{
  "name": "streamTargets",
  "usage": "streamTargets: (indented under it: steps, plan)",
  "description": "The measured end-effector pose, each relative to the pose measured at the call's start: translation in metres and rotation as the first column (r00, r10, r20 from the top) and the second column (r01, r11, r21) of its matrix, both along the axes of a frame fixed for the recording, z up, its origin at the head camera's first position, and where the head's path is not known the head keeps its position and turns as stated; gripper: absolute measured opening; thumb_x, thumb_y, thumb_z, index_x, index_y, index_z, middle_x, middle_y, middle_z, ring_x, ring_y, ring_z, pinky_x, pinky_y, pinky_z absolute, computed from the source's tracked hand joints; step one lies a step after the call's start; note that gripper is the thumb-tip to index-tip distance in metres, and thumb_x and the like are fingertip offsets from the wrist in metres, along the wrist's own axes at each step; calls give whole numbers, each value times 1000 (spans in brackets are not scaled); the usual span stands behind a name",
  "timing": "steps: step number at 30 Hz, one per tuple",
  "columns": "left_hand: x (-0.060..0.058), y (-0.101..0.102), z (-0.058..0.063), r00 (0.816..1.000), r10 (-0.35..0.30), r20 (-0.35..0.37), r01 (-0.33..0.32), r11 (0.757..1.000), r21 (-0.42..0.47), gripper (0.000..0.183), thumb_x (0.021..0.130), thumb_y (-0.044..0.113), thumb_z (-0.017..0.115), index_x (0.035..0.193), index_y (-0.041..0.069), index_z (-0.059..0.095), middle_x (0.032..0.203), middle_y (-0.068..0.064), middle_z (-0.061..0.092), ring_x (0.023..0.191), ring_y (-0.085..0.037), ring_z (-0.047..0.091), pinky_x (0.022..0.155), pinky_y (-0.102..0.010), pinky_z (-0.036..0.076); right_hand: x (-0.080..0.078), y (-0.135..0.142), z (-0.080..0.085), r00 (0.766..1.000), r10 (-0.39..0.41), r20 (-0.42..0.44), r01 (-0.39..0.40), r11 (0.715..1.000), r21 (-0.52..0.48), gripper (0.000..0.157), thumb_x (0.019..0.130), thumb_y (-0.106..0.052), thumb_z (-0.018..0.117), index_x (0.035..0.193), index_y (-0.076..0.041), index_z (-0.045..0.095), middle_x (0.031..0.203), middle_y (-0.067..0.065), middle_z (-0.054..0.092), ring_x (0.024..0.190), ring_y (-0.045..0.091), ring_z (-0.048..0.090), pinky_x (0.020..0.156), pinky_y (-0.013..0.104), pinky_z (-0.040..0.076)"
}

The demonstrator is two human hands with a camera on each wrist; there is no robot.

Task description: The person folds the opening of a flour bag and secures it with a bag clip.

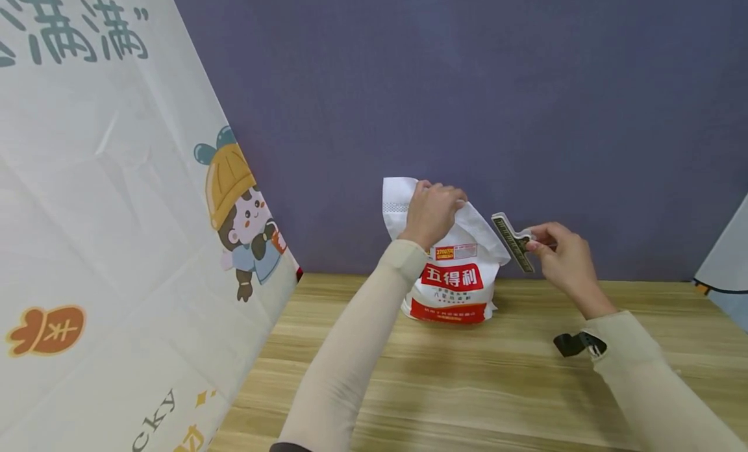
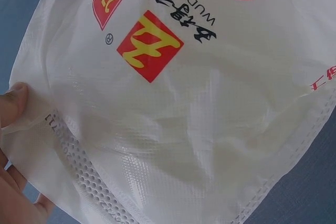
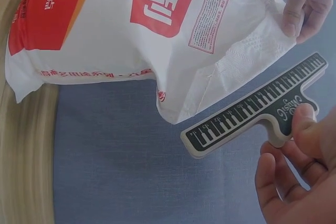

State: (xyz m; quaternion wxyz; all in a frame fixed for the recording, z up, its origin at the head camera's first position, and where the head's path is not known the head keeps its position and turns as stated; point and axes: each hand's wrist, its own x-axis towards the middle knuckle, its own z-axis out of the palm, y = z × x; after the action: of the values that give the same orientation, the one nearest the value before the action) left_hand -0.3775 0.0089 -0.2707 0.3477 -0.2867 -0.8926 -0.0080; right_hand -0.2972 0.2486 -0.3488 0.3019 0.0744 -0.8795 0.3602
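The black-and-white clip [image 3: 262,107] is nearest the right hand [image 1: 567,263], pinched by its handle between thumb and fingers; whether the squeeze parts its jaws, I cannot tell. In the head view it lies at about 9 o'clock from those fingertips, its long axis running from 11 to 5 o'clock. The placement that appears to count most is the clip's bar against the slanting upper edge of the white flour bag [image 1: 447,251]: in the right wrist view both run roughly from 8 to 2 o'clock, nearly parallel, with a narrow gap between. The left hand [image 1: 434,212], at 10 o'clock from the clip in the head view, grasps the bag's top. The bag stands on the wooden table [image 1: 497,374], with a blue-grey backdrop [image 1: 350,101] toward 12 o'clock.
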Motion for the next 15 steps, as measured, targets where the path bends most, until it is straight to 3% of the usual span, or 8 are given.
streamTargets:
  steps: [6, 15]
  plan:
    - [0, 0, 1, 1000, 7, 1, -7, 1000, -6, 22, 104, 33, 58, 114, 31, 77, 111, 15, 77, 99, -7, 70, 103, -34, 44, -5, -2, 5, 1000, -6, -25, 6, 1000, 1, 17, 98, -12, 68, 113, -4, 72, 97, 18, 75, 72, -6, 53, 63, 13, 40]
    - [-1, 1, 1, 1000, 2, -7, -2, 1000, -9, 22, 103, 34, 57, 113, 31, 77, 110, 15, 77, 98, -7, 70, 102, -34, 44, -13, -7, 12, 999, -15, -48, 14, 1000, -9, 14, 98, -9, 66, 110, -4, 72, 96, 18, 76, 72, -8, 51, 62, 13, 39]
